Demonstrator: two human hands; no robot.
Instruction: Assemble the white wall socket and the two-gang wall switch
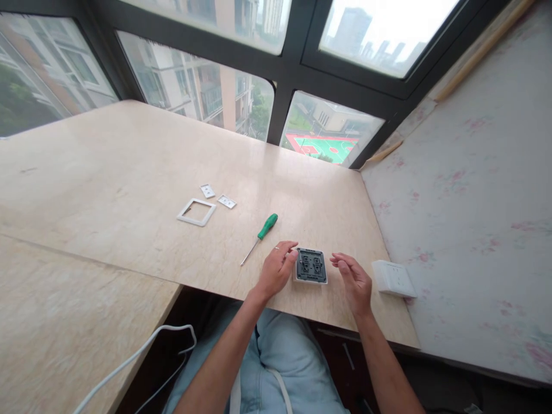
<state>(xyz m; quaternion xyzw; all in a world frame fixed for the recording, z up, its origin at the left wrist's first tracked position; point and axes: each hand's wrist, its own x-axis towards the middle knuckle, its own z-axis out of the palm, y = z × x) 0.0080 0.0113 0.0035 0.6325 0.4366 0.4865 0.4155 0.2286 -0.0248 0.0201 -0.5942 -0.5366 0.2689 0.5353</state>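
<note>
On the tabletop in front of me lies a wall socket (311, 265), its dark grey inner face turned up and a white rim showing below. My left hand (277, 269) is at its left edge, thumb and forefinger apart near the upper left corner. To the right of the socket, clear of it, is my right hand (356, 282). Its thumb and fingers are drawn together; anything between them is too small to make out. A screwdriver (268, 226) with a green handle lies beyond my left hand, its shaft towards me.
Farther left lie a white square frame (184, 215) and two small white cover plates (207, 191). A white socket box (392, 278) stands against the papered wall (466, 218) at right. Windows border the far side. A white cable (129, 361) hangs at lower left.
</note>
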